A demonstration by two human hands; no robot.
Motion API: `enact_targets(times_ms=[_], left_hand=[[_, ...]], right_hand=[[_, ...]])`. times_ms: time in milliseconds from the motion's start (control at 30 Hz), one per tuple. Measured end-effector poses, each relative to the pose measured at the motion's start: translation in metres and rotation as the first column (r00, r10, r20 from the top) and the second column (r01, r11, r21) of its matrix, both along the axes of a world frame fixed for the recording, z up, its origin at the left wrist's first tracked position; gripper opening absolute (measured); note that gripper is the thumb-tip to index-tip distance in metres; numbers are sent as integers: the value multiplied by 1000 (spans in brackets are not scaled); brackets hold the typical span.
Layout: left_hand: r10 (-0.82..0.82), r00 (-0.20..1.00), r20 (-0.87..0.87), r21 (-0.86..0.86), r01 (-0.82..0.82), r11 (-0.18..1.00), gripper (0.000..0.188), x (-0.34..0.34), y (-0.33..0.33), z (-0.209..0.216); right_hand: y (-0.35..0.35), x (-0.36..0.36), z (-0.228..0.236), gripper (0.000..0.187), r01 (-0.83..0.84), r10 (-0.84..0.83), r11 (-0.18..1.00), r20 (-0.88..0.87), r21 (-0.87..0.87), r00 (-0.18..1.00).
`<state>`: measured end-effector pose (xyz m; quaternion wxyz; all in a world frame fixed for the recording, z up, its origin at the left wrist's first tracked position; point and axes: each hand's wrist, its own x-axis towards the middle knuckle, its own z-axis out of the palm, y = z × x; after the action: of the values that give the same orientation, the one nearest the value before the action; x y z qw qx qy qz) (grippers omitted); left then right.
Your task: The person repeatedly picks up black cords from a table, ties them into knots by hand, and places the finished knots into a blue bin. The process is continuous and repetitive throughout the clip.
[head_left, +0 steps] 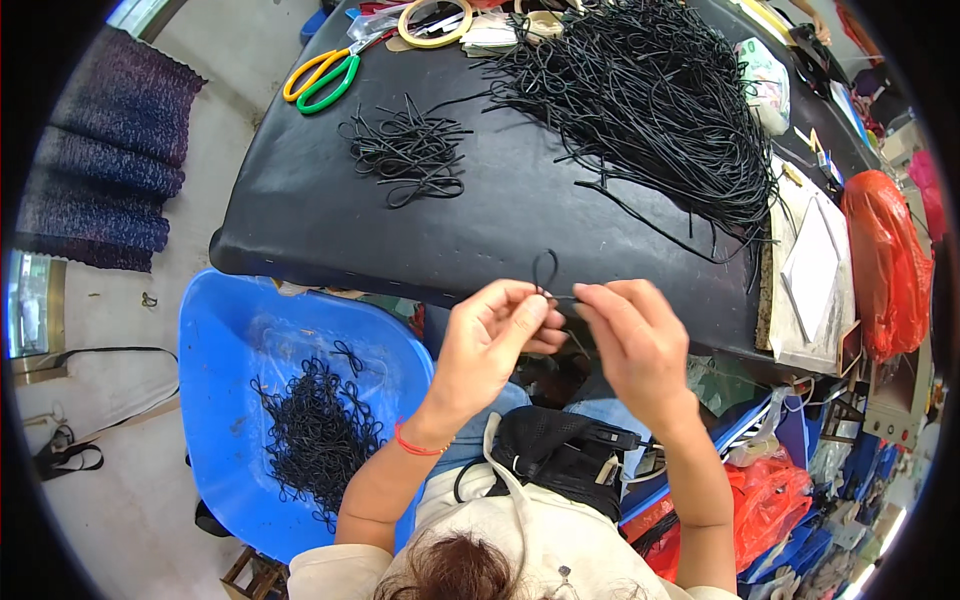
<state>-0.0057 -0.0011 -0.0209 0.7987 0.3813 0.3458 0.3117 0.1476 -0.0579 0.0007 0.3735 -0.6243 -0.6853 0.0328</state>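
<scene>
Between my hands, just off the table's near edge, is a thin black cord (545,268) with a small loop standing up. My left hand (505,330) pinches it at the base of the loop, thumb against fingers. With thumb and fingertips my right hand (632,335) grips a stretch of the same cord, pulled out to the right. A small tangle of black cords (408,152) lies on the black table (300,210). Beyond my right hand spreads a large heap of similar cords (650,110). More looped black cords (318,435) lie in the blue tub (215,330) at my left.
Scissors with orange and green handles (325,80) and a roll of yellow tape (434,22) lie at the table's far left. A white board (812,270) and a red plastic bag (885,260) are on the right. Another red bag (765,510) sits low beside me.
</scene>
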Motion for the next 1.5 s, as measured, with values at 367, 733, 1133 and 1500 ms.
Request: enact_targets(times_ms=[367, 733, 1133, 1500], left_hand=[[-156, 978, 141, 54, 149, 987, 31, -10, 0, 10], [-28, 999, -31, 201, 34, 979, 21, -6, -3, -6], [274, 960, 51, 240, -278, 930, 18, 10, -24, -6], [4, 982, -191, 421, 78, 904, 27, -9, -11, 0]], right_hand=[[-4, 11, 5, 8, -90, -33, 964, -450, -248, 893], [-16, -17, 10, 15, -409, -244, 853, -940, -325, 237], [-13, -30, 1, 12, -29, -310, 925, -797, -379, 519], [-7, -12, -9, 19, -229, -200, 897, -808, -379, 554]])
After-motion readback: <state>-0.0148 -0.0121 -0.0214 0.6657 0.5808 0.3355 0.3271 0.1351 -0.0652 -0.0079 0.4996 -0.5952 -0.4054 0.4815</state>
